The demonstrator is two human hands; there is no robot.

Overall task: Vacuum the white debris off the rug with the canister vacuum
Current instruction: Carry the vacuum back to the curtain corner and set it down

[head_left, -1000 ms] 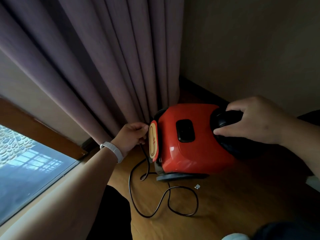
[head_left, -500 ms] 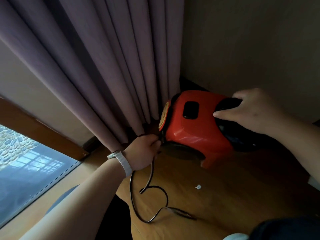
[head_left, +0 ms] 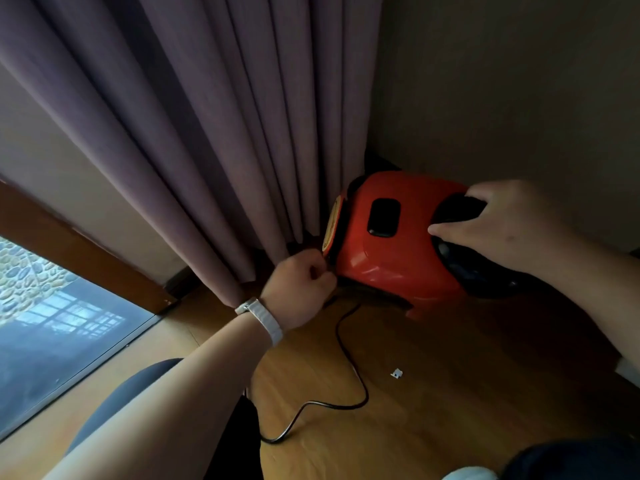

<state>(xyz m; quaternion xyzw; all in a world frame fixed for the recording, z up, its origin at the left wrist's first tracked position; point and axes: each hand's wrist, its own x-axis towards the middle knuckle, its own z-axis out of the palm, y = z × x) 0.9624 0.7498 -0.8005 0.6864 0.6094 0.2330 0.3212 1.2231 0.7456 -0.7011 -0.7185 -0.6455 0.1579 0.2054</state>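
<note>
Wooden floor (head_left: 450, 393) below the hands: right hand (head_left: 512, 226) grips the tilted canister vacuum (head_left: 391, 268) by its handle (head_left: 457, 209), left hand (head_left: 298, 289) clenches its cord (head_left: 346, 348) just beside, so a sharp yank could topple it.

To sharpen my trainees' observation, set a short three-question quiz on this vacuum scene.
1. True or false: the right hand grips the red vacuum by its black handle.
2. The black cord lies on: A) a rug, B) the wooden floor, C) a table.
3. Fill in: the left wrist wears a ___ band.
Key: 1 true; 2 B; 3 white.
</note>
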